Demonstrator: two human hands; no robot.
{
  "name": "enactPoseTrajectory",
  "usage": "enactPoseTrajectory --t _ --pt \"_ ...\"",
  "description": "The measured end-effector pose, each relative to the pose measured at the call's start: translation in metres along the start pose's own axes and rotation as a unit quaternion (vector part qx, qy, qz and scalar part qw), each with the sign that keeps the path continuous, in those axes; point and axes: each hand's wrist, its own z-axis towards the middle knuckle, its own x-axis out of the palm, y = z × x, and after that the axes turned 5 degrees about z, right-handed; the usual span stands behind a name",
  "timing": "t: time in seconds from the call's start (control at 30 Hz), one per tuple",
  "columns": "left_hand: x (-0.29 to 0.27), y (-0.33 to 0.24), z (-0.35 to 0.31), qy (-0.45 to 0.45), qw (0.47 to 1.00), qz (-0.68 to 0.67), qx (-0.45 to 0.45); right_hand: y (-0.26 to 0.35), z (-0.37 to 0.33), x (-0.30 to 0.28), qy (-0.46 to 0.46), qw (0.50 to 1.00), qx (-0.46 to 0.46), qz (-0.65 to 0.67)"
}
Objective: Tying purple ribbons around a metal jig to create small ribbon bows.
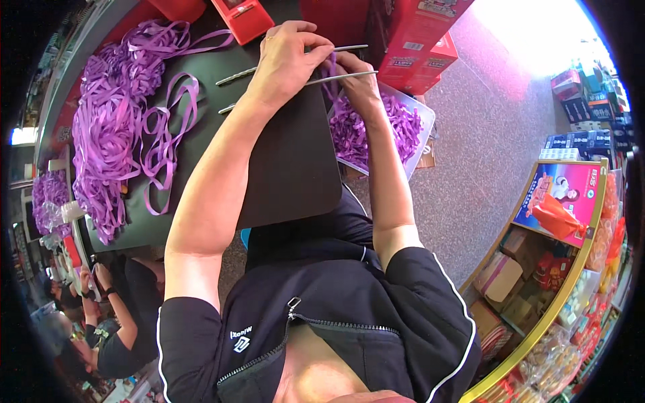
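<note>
Over the far edge of the dark table, my left hand (pixel 287 62) is closed, thumb and fingertips pinched together at a strip of purple ribbon (pixel 330 86). Just to its right, my right hand (pixel 357 82) has its fingers curled round the same ribbon. Two thin metal rods, a farther rod (pixel 235 76) and a nearer rod (pixel 319 82), run crosswise at my hands, partly hidden by them. Below my right hand stands a pale plastic bin (pixel 418 151) filled with cut or folded purple ribbon. The fingertips are partly hidden.
A big tangled heap of purple ribbon (pixel 111 141) lies at left on the dark table (pixel 289 168). Loose ribbon loops (pixel 161 154) trail beside it. Red boxes (pixel 416 47) stand at the far right, and a red box-shaped object (pixel 243 19) is ahead. Another person (pixel 117 329) sits at lower left.
</note>
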Motion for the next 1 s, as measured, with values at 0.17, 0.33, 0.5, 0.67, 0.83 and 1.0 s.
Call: enactPoseTrajectory --t 0.17,0.33,0.5,0.67,0.83,1.0 --pt "-0.001 0.001 -0.003 0.005 1.0 0.005 -0.012 -0.007 -0.011 -0.002 0.078 0.989 -0.035 0.122" --pt "0.001 0.007 -0.003 -0.012 1.0 0.015 0.005 -0.008 -0.011 -0.002 0.062 0.987 0.016 0.147" --pt "0.001 0.004 -0.003 -0.013 1.0 0.02 0.004 0.008 -0.016 0.006 0.039 0.981 0.007 0.192" --pt "-0.001 0.003 -0.005 -0.018 1.0 0.018 0.008 0.009 -0.014 -0.002 0.062 0.984 0.089 0.138" --pt "-0.001 0.001 -0.005 -0.024 0.999 0.02 0.005 0.022 -0.01 0.009 0.0 0.99 0.035 0.134" --pt "0.001 0.005 -0.005 -0.025 0.999 0.026 0.011 0.035 -0.006 0.006 0.023 0.993 0.03 0.111"
